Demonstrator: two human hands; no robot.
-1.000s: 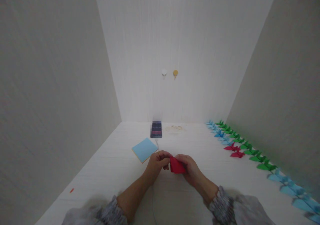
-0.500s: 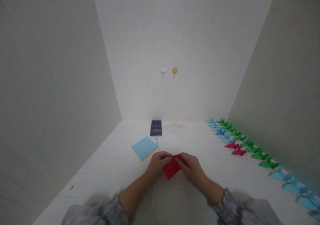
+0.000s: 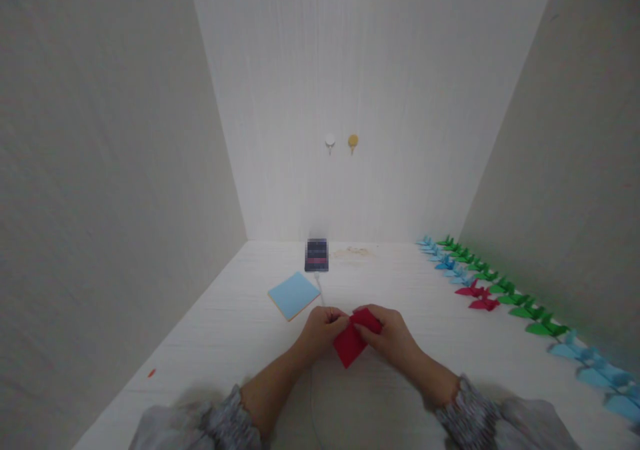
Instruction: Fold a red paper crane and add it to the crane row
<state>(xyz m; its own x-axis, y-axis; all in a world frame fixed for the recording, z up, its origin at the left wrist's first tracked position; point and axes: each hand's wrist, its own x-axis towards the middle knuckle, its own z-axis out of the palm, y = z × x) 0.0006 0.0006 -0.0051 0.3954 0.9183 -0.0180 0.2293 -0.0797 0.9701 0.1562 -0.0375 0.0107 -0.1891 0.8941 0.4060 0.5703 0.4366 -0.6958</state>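
Both hands meet over the middle of the white table and pinch a folded red paper. My left hand, with a ring on one finger, grips the paper's upper left edge. From the right, my right hand holds its top corner with closed fingers. The red paper hangs as a pointed shape between the two hands, its tip toward me.
A stack of light blue paper squares lies just beyond the hands. A phone with a cable stands near the back wall. Rows of blue, green and red folded paper figures line the right wall. Two small hooks hang on the back wall.
The red paper has turned from a flat rectangle between the hands into a shape with its point toward me. Both hands have closed in on its upper part.
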